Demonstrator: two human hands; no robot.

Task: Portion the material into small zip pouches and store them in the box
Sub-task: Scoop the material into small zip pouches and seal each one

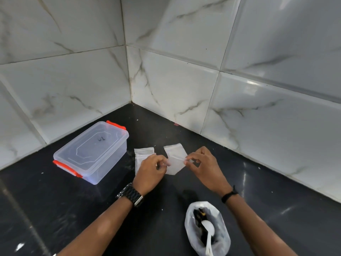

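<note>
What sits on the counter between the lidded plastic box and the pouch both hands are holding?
A second zip pouch, flat on the black counter, partly under the left hand; head view.

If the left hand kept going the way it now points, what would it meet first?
Probably the right hand: the left hand points rightward across the small zip pouch both already pinch, though depth is unclear.

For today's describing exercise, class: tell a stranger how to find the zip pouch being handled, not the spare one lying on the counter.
Start at the clear box with orange clips on the black counter. To its right, two small clear pouches sit side by side. The one you want, the held pouch, is pinched between the left hand and right hand; the spare pouch lies flat nearer the box, partly behind the left hand.
</note>
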